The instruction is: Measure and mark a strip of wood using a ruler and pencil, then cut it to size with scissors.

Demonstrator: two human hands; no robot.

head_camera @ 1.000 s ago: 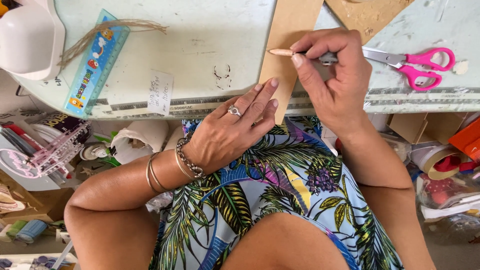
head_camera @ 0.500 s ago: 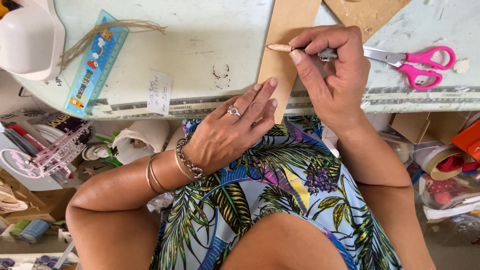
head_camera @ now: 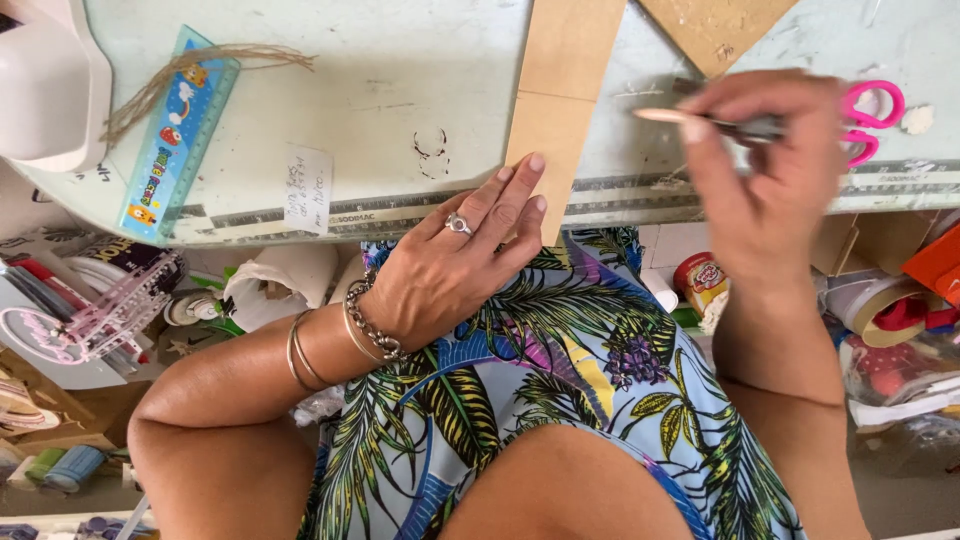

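My left hand [head_camera: 455, 255], with a ring and bracelets, rests its fingertips on the near end of a long strip of brown cardboard [head_camera: 562, 90] lying across the pale table [head_camera: 400, 90]. My right hand [head_camera: 775, 170], blurred by motion, holds a thin pencil-like tool [head_camera: 680, 120] with a pale tip, to the right of the strip and above the table. Pink-handled scissors [head_camera: 870, 120] lie partly hidden behind that hand.
A blue plastic ruler [head_camera: 175, 135] with a tuft of twine [head_camera: 190, 70] lies at the left, beside a white device [head_camera: 45, 90]. A small paper note [head_camera: 308, 188] and another cardboard piece [head_camera: 715, 30] are on the table. Tape rolls [head_camera: 885, 310] and cluttered supplies sit below.
My right hand has moved to the right, carrying the pencil-like tool off the cardboard strip. My left hand stays on the strip's near end.
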